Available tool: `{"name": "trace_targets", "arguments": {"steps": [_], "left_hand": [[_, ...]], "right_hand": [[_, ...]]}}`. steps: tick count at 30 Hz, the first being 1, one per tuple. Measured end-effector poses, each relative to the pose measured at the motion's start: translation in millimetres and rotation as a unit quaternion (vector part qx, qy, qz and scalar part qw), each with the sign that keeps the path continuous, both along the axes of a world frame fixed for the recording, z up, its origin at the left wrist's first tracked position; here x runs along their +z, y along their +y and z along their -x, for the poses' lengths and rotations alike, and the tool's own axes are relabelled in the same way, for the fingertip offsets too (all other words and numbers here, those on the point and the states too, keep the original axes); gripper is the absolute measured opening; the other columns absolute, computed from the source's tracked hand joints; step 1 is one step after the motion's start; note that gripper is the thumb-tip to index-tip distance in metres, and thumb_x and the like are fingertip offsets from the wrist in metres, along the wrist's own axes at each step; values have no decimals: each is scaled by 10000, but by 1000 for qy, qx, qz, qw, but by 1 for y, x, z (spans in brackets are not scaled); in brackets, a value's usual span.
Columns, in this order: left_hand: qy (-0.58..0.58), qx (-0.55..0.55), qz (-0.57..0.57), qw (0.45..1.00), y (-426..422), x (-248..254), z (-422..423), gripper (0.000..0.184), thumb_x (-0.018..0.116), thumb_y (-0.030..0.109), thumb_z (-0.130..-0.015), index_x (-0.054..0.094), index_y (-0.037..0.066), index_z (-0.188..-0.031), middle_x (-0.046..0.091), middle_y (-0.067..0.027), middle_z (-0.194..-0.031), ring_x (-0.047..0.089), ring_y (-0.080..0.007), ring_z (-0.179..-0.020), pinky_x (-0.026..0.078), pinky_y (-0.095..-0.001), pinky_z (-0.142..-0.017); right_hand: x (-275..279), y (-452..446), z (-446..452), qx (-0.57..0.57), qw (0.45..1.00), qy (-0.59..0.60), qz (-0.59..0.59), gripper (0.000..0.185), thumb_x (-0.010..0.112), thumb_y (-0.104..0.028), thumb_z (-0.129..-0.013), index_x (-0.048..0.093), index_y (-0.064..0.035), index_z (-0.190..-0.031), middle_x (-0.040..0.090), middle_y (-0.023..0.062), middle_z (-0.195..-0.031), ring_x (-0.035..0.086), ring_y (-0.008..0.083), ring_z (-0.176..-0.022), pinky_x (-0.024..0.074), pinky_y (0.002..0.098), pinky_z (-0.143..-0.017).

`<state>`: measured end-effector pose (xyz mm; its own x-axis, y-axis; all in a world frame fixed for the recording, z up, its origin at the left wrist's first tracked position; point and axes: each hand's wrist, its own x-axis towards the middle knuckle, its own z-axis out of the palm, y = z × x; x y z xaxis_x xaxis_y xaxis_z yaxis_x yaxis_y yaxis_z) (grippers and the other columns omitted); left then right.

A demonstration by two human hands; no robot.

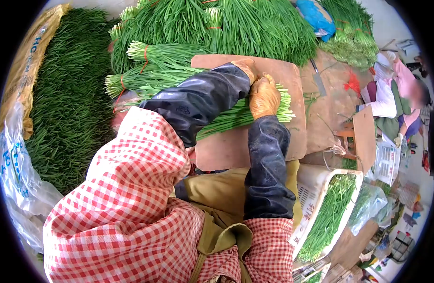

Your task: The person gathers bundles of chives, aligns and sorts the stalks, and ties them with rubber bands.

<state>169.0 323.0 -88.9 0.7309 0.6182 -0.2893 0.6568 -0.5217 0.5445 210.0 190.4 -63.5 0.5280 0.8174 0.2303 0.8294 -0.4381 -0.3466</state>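
A bunch of green stalks (231, 118) lies across a brown board (278, 141), its pale cut ends pointing right. My right hand (265, 98), in an orange glove, is closed on top of the bunch near those ends, fingers pinched together. Just left of it is my left hand (246, 69), also gloved; its fingers are mostly hidden behind the wrist and black sleeve. Bundles tied with red bands (145, 57) lie left of the board, partly under my left forearm.
Piled green bundles (217, 28) line the back. Leafy greens (70, 94) fill the left side. A knife (318, 79) and red bands (353, 82) lie right of the board. A white crate (354, 188) of greens stands lower right. Another person (396, 94) sits far right.
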Motion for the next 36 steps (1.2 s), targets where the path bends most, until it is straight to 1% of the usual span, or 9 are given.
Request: {"name": "trace_targets", "arguments": {"steps": [5,10,13,15,18,21,31,34,36], "left_hand": [[-108,43,-36,993,1,-29,-5,235,640,280,-812,707,69,-889,669,-174,-872,644,-315,-859,491,-377,-750],[-129,-33,-22,991,-11,1,19,245,679,267,-804,669,48,-914,665,-192,-905,650,-270,-868,495,-341,-756],[-170,29,140,975,-13,-12,24,217,684,246,-804,662,49,-890,670,-177,-879,650,-231,-850,496,-326,-764],[-344,74,302,886,-14,-28,24,200,686,202,-805,671,52,-937,685,-120,-874,635,-173,-831,495,-309,-764],[-242,21,173,954,-12,-14,29,211,730,169,-775,695,42,-940,679,-73,-796,604,-144,-732,494,-289,-697],[-266,63,304,912,-17,-1,40,181,685,123,-806,689,20,-954,692,-61,-883,615,-123,-830,493,-286,-771],[-282,35,273,919,-16,0,44,147,677,112,-798,686,19,-911,692,-72,-882,619,-143,-835,489,-291,-779],[-266,-21,246,932,-9,-5,48,194,674,146,-807,683,24,-958,690,-63,-909,614,-140,-861,477,-289,-807],[-343,-165,143,914,-1,-11,51,234,675,187,-815,681,34,-992,688,-56,-925,605,-131,-868,468,-286,-820]], "right_hand": [[-2,-7,4,13,998,9,-58,203,555,-192,-851,611,-8,-916,533,173,-1282,600,390,-942,465,458,-853],[4,-12,10,13,997,41,-57,201,558,-179,-845,603,-3,-930,465,175,-1356,593,388,-963,461,448,-868],[1,-11,10,-2,997,66,-36,278,534,-170,-864,622,31,-1036,431,187,-1392,563,364,-1076,438,415,-928],[-4,-9,8,-1,998,10,-64,215,564,-172,-833,607,17,-926,446,181,-1378,602,375,-953,471,440,-862],[-1,-10,9,-5,999,19,-37,232,575,-179,-829,611,23,-937,442,187,-1381,607,369,-951,473,436,-864],[-1,-7,9,-20,1000,6,-21,235,586,-182,-821,617,20,-937,454,187,-1374,615,368,-934,481,431,-849],[0,-3,6,-33,999,-6,15,189,587,-176,-814,657,-8,-863,478,169,-1366,643,352,-843,510,419,-792],[6,-4,8,-40,997,46,39,254,527,-202,-853,630,-5,-974,480,156,-1360,583,363,-1020,449,426,-897],[2,-5,7,-29,999,12,19,229,548,-187,-839,639,-10,-953,500,159,-1339,608,356,-945,473,423,-857]]}}
